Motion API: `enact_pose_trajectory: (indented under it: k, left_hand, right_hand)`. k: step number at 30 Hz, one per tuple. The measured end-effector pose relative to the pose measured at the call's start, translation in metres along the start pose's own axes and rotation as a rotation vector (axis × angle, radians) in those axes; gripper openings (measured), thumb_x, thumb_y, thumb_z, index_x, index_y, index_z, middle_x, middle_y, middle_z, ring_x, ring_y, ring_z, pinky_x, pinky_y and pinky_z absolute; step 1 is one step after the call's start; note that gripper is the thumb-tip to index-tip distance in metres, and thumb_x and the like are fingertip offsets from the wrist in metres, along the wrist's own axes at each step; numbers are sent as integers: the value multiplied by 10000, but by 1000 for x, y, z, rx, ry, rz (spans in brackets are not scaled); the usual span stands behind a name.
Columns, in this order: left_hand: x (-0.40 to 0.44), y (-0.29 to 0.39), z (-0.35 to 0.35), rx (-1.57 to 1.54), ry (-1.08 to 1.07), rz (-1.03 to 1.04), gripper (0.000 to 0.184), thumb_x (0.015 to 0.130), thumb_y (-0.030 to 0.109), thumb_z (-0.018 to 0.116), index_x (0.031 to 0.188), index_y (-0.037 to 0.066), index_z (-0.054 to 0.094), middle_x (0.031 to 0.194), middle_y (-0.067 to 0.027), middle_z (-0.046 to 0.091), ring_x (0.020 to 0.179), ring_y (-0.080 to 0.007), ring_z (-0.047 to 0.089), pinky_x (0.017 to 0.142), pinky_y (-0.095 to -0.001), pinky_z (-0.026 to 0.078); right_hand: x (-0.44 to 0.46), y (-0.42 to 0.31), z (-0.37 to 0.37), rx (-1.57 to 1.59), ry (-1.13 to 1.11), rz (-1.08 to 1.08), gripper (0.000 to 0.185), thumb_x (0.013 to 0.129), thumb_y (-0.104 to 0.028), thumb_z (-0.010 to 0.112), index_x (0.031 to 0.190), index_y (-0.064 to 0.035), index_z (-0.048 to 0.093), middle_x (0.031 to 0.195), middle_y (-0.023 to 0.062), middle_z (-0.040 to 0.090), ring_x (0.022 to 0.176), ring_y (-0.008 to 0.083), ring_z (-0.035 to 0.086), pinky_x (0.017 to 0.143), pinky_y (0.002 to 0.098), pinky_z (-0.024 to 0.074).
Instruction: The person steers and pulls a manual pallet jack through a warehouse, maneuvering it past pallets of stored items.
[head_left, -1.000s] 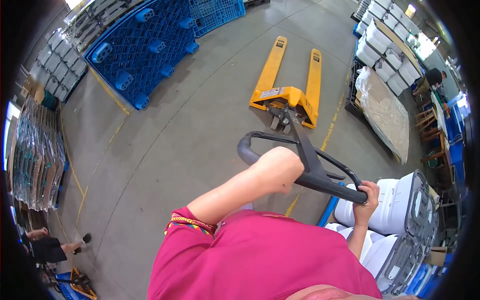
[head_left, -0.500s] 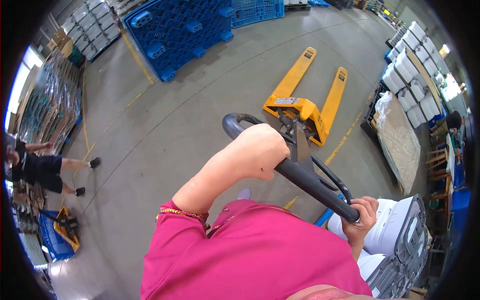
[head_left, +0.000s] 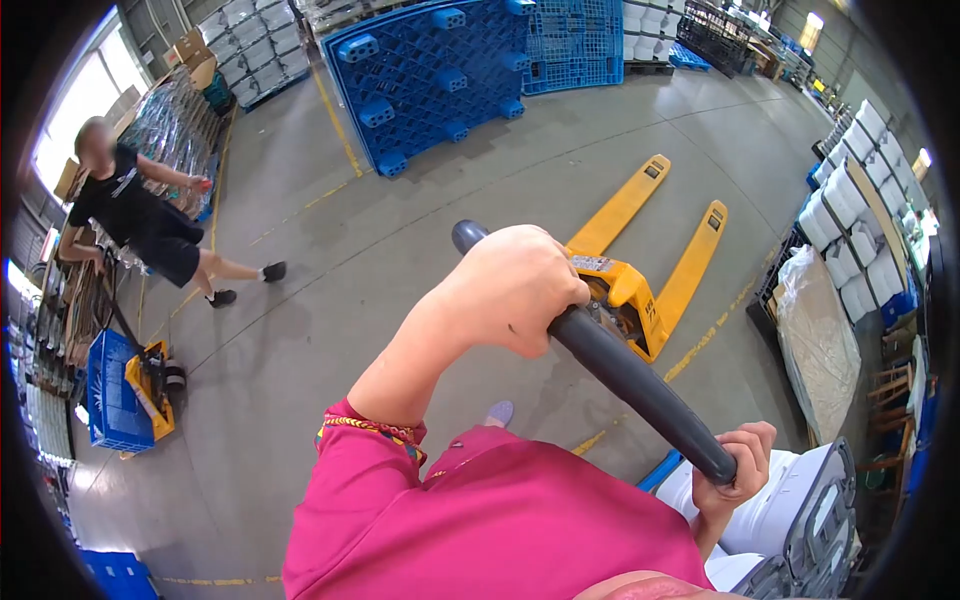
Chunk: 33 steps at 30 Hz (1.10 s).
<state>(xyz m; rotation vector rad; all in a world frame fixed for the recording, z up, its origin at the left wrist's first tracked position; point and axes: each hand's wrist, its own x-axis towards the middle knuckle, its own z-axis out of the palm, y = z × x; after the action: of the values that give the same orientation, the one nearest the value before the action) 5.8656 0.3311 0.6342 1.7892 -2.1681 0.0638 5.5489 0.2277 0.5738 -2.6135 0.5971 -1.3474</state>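
Note:
A yellow pallet jack [head_left: 625, 275] stands ahead of me on the grey floor, its two forks pointing away. I hold its thick black handle [head_left: 640, 385], which runs diagonally in front of my pink shirt. My left hand [head_left: 525, 285] is closed around the upper left part of the bar, fingers curled over it. At the bar's lower right end, my right hand [head_left: 735, 468] grips it with bent fingers. Nothing appears to lie on the forks.
A blue plastic pallet [head_left: 430, 85] stands on its side ahead. Left, a person in dark clothes [head_left: 140, 215] walks, pulling another jack with a blue pallet [head_left: 115, 395]. On the right are white wrapped stacks [head_left: 850, 215] and a wrapped slab [head_left: 815, 340]; white drums [head_left: 775, 500] stand close beside me.
The view has shifted, so surroundings sit lower and further right. The handle has tilted, now covering more of the jack's base. The person on the left has come further into view. Both hands keep their hold.

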Motion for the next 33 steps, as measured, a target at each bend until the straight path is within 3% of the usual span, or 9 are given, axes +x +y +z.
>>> enact_pose_trajectory:
  k: [4,12,13,17,24,33]
  left_hand:
    - [-16,13,-16,27,6,-22,423,411,78,612,831,88,658,613,-48,589,686,-254,598,635,-358,467]
    - [-70,47,-41,-10,40,24,503,417,72,627,919,96,636,631,-36,591,684,-243,602,622,-352,465]
    - [-79,51,-43,-1,74,39,511,418,69,628,927,99,634,634,-32,591,681,-237,602,624,-350,466]
    - [-110,64,-51,-20,82,96,500,446,72,633,944,107,631,631,-20,584,675,-229,598,633,-347,468]
    - [-159,93,-67,-6,9,124,462,519,90,637,981,81,623,619,-23,571,659,-218,590,618,-337,463]
    - [-214,109,-95,12,-30,74,467,514,81,632,980,90,625,655,-38,601,687,-235,602,598,-352,460]
  right_hand:
    - [0,-13,-8,89,32,-76,251,628,-206,660,594,-44,471,613,62,493,638,239,448,590,350,334]
    - [-22,-72,-29,125,100,-72,249,635,-188,630,576,-44,436,587,62,479,601,236,438,586,356,324]
    - [-26,-81,-27,70,161,-70,354,766,-325,466,553,-44,434,557,80,492,516,232,426,559,362,306]
    - [-49,-120,-36,75,169,95,309,684,-267,635,578,-55,437,603,64,477,618,221,425,563,331,309]
    - [-88,-164,-48,45,252,152,248,661,-175,648,624,-59,432,617,67,491,628,215,438,573,312,330]
    - [-110,-219,-57,36,260,135,343,717,-278,685,647,-49,439,631,74,509,649,225,464,602,312,360]
